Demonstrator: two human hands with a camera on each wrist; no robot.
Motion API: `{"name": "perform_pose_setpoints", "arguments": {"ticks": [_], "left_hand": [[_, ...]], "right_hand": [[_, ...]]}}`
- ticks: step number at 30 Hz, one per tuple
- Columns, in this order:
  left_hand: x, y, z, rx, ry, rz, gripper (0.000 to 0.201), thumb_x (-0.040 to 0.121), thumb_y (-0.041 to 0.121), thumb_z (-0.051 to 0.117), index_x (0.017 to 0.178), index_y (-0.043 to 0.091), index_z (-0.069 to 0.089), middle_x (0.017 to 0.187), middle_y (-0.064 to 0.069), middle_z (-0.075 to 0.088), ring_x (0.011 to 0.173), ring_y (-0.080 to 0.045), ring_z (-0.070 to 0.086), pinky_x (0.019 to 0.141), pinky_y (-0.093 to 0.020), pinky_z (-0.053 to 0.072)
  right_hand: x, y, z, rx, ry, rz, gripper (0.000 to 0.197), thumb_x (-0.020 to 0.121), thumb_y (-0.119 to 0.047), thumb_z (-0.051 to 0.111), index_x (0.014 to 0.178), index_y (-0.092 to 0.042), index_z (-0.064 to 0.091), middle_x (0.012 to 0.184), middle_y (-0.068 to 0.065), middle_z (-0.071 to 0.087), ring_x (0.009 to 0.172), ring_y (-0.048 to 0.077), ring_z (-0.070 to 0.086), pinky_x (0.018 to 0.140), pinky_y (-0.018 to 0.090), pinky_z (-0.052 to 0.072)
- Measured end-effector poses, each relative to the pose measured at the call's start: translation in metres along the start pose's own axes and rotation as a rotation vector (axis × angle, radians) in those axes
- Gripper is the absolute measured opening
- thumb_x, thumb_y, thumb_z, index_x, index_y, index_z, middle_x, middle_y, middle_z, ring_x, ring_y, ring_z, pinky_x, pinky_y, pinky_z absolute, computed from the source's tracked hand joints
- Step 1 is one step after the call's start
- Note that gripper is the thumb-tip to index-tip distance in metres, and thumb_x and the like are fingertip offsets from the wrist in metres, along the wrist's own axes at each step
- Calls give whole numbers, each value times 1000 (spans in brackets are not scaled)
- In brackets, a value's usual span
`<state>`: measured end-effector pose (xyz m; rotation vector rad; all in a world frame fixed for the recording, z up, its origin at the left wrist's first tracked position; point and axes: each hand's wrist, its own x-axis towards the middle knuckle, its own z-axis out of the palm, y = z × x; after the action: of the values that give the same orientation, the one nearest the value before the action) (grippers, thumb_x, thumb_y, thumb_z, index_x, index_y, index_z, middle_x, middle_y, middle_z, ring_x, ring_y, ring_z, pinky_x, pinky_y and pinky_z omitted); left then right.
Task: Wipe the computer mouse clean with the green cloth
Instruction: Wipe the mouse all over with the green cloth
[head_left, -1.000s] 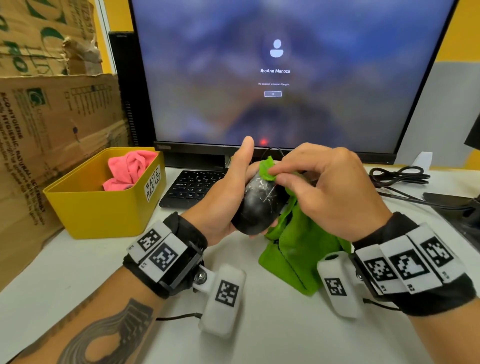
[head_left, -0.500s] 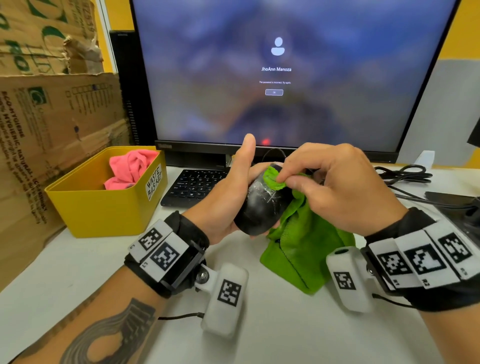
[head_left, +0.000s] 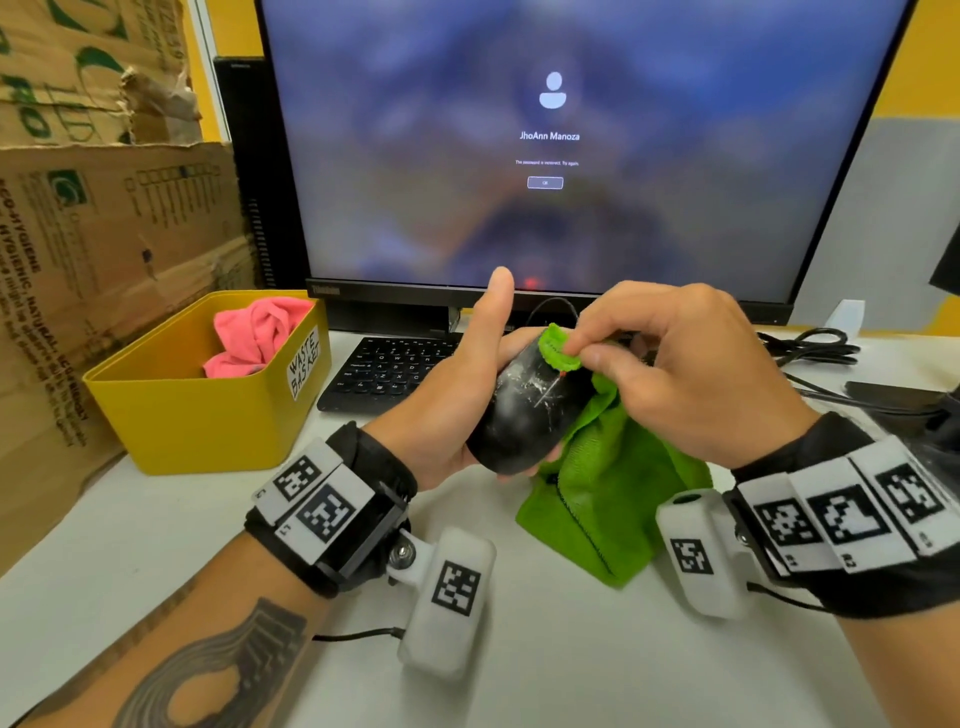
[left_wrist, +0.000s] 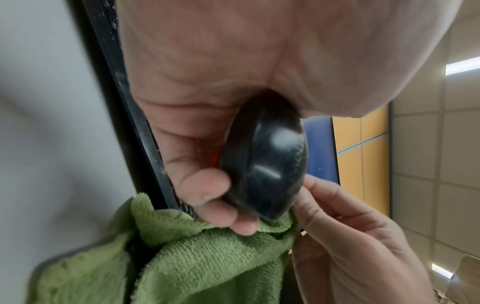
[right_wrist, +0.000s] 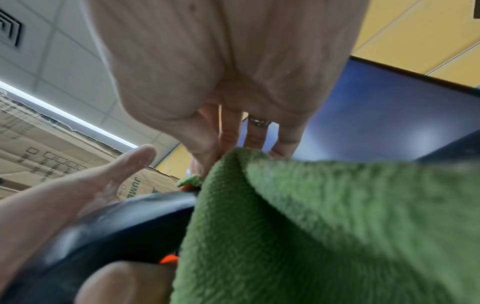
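Observation:
A black computer mouse (head_left: 524, 410) with white smears on its back is held above the desk in my left hand (head_left: 467, 395), fingers curled under it and thumb pointing up. The left wrist view shows those fingers wrapped round the mouse (left_wrist: 265, 168). My right hand (head_left: 670, 364) pinches a fold of the green cloth (head_left: 608, 478) and presses it on the mouse's upper front. The rest of the cloth hangs down to the desk. In the right wrist view the cloth (right_wrist: 324, 226) covers most of the mouse (right_wrist: 109, 230).
A yellow bin (head_left: 208, 410) labelled waste basket holds a pink cloth (head_left: 254, 332) at the left. A black keyboard (head_left: 384, 369) and a lit monitor (head_left: 561, 145) stand behind my hands. Cables (head_left: 815, 348) lie at the right, cardboard boxes (head_left: 93, 249) at the left.
My right hand has slid the pinched fold of cloth a little across the top of the mouse. The left hand keeps the same hold.

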<state>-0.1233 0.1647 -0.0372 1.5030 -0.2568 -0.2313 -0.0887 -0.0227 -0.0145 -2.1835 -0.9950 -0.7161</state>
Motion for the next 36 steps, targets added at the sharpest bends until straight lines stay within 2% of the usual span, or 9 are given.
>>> {"name": "perform_pose_setpoints", "arguments": {"ticks": [4, 9, 12, 15, 19, 22, 28, 33, 36], "left_hand": [[-1, 1, -4, 17, 27, -11, 99, 74, 91, 24, 123, 17, 67, 116, -35, 64, 97, -41, 59, 86, -55, 41], [2, 1, 1, -45, -17, -34, 97, 78, 89, 19, 129, 24, 69, 102, -9, 72, 71, -23, 69, 65, -30, 56], [1, 0, 1, -52, -36, -46, 94, 85, 87, 9, 133, 30, 66, 111, -7, 75, 78, -18, 72, 64, -29, 58], [-1, 2, 1, -49, -45, -62, 95, 87, 87, 5, 137, 31, 63, 125, -8, 74, 90, -18, 72, 64, -28, 58], [-2, 3, -1, -16, -25, -46, 105, 82, 90, 7, 136, 18, 60, 116, -16, 66, 96, -32, 59, 66, -33, 46], [1, -1, -4, -8, -41, -19, 110, 79, 93, 8, 137, 11, 52, 113, -15, 57, 96, -35, 48, 60, -31, 38], [0, 0, 0, -20, -27, -73, 99, 84, 89, 4, 139, 29, 61, 118, -4, 74, 82, -18, 71, 51, -25, 52], [-1, 1, 0, -36, -36, -28, 112, 77, 92, 12, 139, 9, 54, 105, -20, 59, 73, -26, 61, 51, -26, 45], [2, 0, -5, -80, -18, -30, 114, 78, 93, 10, 140, 9, 54, 109, -18, 55, 72, -27, 55, 54, -29, 40]], "right_hand": [[0, -11, 9, 58, -84, -67, 17, 83, -6, 74, 87, -21, 80, 90, -12, 72, 82, 4, 65, 77, 9, 40], [3, 1, 0, 181, 119, 107, 22, 85, -7, 74, 90, -27, 81, 79, -10, 74, 69, 6, 66, 69, 20, 50], [3, 0, 6, 90, 218, 127, 16, 82, -16, 74, 87, -29, 82, 73, -13, 69, 60, 6, 60, 65, 18, 44], [2, -4, 17, -35, 147, 128, 14, 83, -17, 77, 92, -27, 83, 73, -17, 63, 64, -1, 60, 66, 10, 41], [0, -12, 19, 58, -10, 36, 22, 88, -10, 73, 102, -24, 82, 92, -10, 71, 86, 9, 67, 79, 23, 52], [-1, -14, 17, 117, -135, -16, 25, 88, -6, 72, 102, -23, 83, 92, -14, 69, 89, 9, 67, 80, 20, 48], [1, -3, 6, 75, -23, 77, 28, 88, -7, 74, 99, -31, 83, 92, -14, 72, 89, 8, 69, 83, 26, 54], [-2, -19, 18, 58, -109, -70, 27, 87, -5, 71, 101, -24, 83, 94, -19, 67, 90, 0, 64, 84, 9, 44], [-3, -25, 16, 98, -210, -93, 27, 86, 0, 73, 97, -22, 84, 92, -20, 66, 88, -7, 62, 81, 4, 39]]}}
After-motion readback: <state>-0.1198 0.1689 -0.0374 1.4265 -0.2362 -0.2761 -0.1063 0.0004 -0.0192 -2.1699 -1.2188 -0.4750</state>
